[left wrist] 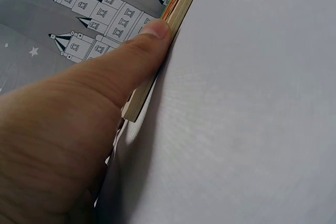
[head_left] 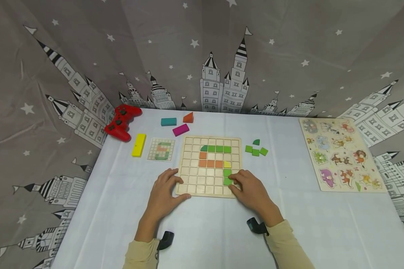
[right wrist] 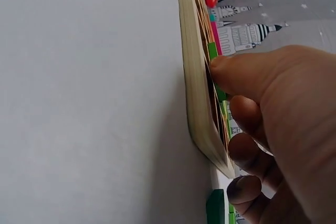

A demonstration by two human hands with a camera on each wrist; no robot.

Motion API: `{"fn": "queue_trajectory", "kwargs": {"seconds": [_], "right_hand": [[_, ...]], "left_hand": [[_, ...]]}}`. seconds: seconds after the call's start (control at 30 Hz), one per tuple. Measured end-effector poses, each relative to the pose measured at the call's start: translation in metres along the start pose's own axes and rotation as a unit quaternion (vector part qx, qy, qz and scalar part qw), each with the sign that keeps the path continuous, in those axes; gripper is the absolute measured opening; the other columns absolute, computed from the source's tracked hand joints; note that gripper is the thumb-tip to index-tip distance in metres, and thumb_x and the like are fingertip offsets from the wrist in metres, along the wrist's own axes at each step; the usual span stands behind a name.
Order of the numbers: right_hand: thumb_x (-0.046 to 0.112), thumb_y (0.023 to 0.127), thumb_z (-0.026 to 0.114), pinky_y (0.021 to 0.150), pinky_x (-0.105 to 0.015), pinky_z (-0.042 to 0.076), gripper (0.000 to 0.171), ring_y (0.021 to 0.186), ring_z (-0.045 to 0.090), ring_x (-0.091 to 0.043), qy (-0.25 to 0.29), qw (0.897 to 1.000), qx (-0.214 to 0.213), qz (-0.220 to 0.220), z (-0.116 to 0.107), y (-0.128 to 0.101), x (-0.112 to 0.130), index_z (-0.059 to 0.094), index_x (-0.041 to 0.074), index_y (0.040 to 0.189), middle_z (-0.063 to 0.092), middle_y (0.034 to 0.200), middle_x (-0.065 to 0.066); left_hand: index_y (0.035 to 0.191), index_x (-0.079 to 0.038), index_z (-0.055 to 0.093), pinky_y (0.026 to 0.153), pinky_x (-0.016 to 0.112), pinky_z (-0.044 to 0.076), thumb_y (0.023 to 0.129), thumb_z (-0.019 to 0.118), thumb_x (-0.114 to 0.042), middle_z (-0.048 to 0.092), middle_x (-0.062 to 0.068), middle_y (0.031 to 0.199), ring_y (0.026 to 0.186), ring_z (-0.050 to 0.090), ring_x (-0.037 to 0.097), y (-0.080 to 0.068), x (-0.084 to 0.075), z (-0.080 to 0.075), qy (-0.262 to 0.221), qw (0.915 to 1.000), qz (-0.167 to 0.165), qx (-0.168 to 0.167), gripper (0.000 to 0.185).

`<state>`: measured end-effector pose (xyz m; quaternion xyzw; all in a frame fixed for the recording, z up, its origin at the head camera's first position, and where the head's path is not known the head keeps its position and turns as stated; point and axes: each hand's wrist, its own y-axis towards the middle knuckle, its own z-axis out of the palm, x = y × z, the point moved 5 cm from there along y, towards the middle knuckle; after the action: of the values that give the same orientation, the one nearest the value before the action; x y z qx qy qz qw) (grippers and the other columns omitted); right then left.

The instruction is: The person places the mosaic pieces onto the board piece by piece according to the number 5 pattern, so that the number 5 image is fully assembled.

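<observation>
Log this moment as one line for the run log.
left hand: steadies grid board at near-left edge | right hand: fingers on green tile in board | spare green tiles: right of board

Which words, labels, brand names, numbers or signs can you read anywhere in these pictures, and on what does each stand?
None can be read.
The pattern card shows only coloured squares, no lettering.
The animal puzzle board carries pictures only.
The red game controller has marks too small to read.
The grid board under the left hand and right hand bears no text.

Pattern card (head_left: 161, 150) left of grid board (head_left: 188, 186)
</observation>
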<state>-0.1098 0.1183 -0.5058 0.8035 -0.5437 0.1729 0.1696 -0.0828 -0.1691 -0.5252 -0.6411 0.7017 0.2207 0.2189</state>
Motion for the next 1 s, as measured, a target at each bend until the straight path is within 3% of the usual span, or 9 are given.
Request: {"fn": "queue_trajectory", "kwargs": {"seconds": [0.47,0.67,1.0], "right_hand": [[0.024,0.088,0.080,0.064,-0.024,0.042,0.022,0.075,0.044,-0.006,0.016,1.000,-0.008,0.013,-0.001,0.000,0.001,0.077,0.015,0.109,0.058,0.084,0.010],[0.027,0.091,0.077,0.063,-0.022,0.038,0.025,0.075,0.043,-0.006,0.017,0.999,0.006,0.028,-0.003,-0.002,-0.001,0.077,0.016,0.114,0.056,0.083,0.011],[0.023,0.085,0.084,0.067,-0.025,0.040,0.033,0.075,0.044,-0.009,0.055,0.995,-0.029,0.083,-0.028,-0.036,-0.051,0.075,0.015,0.115,0.058,0.085,0.008]], "left_hand": [[0.103,-0.020,0.065,0.119,0.063,0.033,0.071,0.092,-0.042,0.051,0.007,0.153,0.149,0.035,0.034,0.001,0.000,0.000,0.003,1.0000,-0.001,0.001,0.048],[0.103,-0.019,0.065,0.120,0.061,0.032,0.072,0.092,-0.043,0.051,0.008,0.153,0.149,0.036,0.034,0.002,0.000,0.000,0.000,1.0000,0.004,-0.002,0.048],[0.103,-0.019,0.064,0.119,0.061,0.033,0.072,0.091,-0.043,0.050,0.008,0.153,0.149,0.036,0.034,0.002,0.001,0.001,0.004,1.0000,0.006,0.002,0.048]]}}
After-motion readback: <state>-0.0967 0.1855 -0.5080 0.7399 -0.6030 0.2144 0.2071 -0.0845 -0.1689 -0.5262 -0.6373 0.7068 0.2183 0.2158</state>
